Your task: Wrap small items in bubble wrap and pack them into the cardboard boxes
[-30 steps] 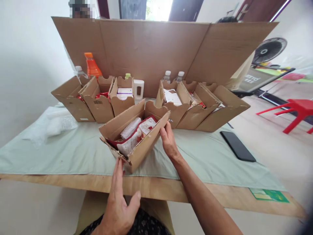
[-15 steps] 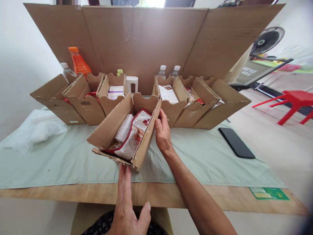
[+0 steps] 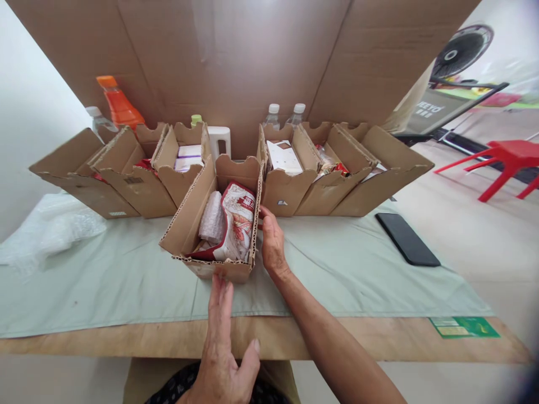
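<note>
An open cardboard box [image 3: 197,210] sits on the pale green cloth [image 3: 126,280] in the middle of the row. It holds a red and white packet [image 3: 236,221] and a bubble-wrapped roll [image 3: 211,217]. My left hand [image 3: 221,342] is stretched flat, its fingertips pressing the box's near end. My right hand [image 3: 273,242] lies against the box's right wall, fingers curled along it.
Three open boxes [image 3: 138,179] stand to the left and three boxes [image 3: 337,174] to the right, with bottles behind, an orange bottle [image 3: 118,104] among them. A tall cardboard sheet [image 3: 236,62] backs them. A black phone [image 3: 406,239] and bubble wrap [image 3: 50,230] lie on the cloth.
The middle box has turned from a slant to point straight back and has slid into the gap in the row. Both hands moved forward with it.
</note>
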A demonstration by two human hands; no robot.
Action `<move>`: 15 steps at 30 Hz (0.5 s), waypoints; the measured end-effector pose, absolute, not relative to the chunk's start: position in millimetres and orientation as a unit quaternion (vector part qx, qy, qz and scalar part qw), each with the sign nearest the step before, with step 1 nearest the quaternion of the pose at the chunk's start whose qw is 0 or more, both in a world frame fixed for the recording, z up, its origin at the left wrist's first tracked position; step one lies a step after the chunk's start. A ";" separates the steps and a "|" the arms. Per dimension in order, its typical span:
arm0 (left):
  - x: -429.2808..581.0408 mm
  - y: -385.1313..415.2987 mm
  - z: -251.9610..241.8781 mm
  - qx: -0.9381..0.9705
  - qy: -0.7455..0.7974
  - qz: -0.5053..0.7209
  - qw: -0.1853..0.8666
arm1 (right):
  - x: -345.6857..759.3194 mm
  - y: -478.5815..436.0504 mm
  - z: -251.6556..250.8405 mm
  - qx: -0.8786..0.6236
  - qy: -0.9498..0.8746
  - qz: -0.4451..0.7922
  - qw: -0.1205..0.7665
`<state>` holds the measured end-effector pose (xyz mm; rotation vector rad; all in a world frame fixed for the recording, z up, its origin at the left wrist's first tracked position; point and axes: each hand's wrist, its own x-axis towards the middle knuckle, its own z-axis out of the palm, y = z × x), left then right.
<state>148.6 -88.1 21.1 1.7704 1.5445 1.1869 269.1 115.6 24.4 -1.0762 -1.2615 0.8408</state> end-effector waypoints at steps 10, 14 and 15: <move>158.2 -33.4 28.4 0.651 0.543 0.443 0.291 | 277.7 136.1 -6.2 -0.539 -0.427 0.387 0.615; 166.7 17.7 32.6 0.637 0.533 0.437 0.344 | 278.3 140.0 -8.8 -0.542 -0.386 0.392 0.635; 169.0 32.2 33.7 0.637 0.530 0.437 0.350 | 278.1 140.6 -8.8 -0.542 -0.379 0.394 0.639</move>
